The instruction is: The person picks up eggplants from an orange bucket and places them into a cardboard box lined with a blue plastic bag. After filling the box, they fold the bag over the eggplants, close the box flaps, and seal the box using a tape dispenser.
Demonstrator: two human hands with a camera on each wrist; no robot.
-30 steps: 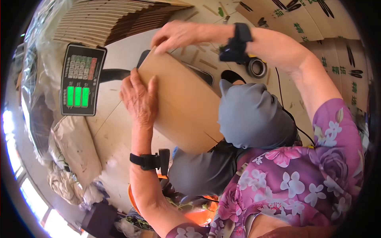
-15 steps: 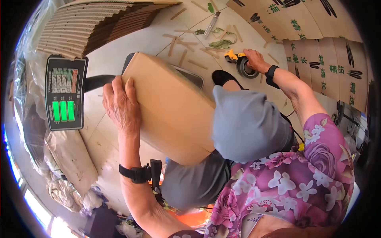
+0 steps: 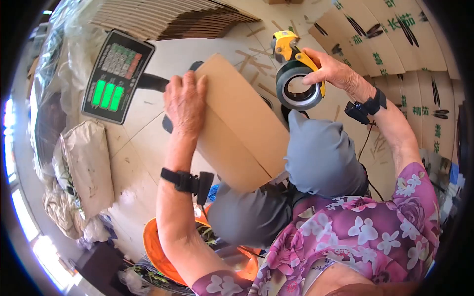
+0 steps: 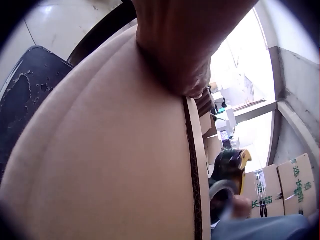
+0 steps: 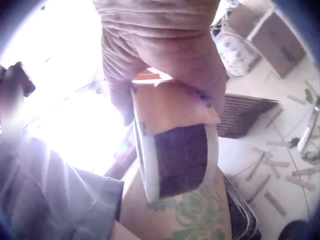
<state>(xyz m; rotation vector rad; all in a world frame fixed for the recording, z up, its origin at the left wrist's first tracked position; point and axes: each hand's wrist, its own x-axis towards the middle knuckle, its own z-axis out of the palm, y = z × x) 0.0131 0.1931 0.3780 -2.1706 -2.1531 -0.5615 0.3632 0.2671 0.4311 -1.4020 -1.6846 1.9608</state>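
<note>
In the head view a plain cardboard box (image 3: pixel 242 123) stands tilted against the person's knees, its flaps folded together along a seam. The left hand (image 3: pixel 185 101) rests on the box's far left edge, fingers laid over the flap. A flap's corrugated edge (image 4: pixel 192 165) shows beneath it in the left wrist view. To the right of the box, the right hand (image 3: pixel 331 71) grips a yellow-and-black tape dispenser (image 3: pixel 284 43), held up off the floor. Its wide tape roll (image 5: pixel 181 160) overlaps the box's green-printed side (image 5: pixel 200 210) in the right wrist view.
A scale display (image 3: pixel 117 76) with green readouts stands at the left. Flattened cardboard (image 3: pixel 197 22) is stacked behind the box, printed cartons (image 3: pixel 385 39) at far right. Cardboard strips (image 3: pixel 266 90) litter the floor. A pale sack (image 3: pixel 91 167) and an orange basket (image 3: pixel 153 241) lie left.
The right hand left the box, reached down right to the tape dispenser on the floor, and has lifted it beside the box. The left hand stays at the box's left edge.
</note>
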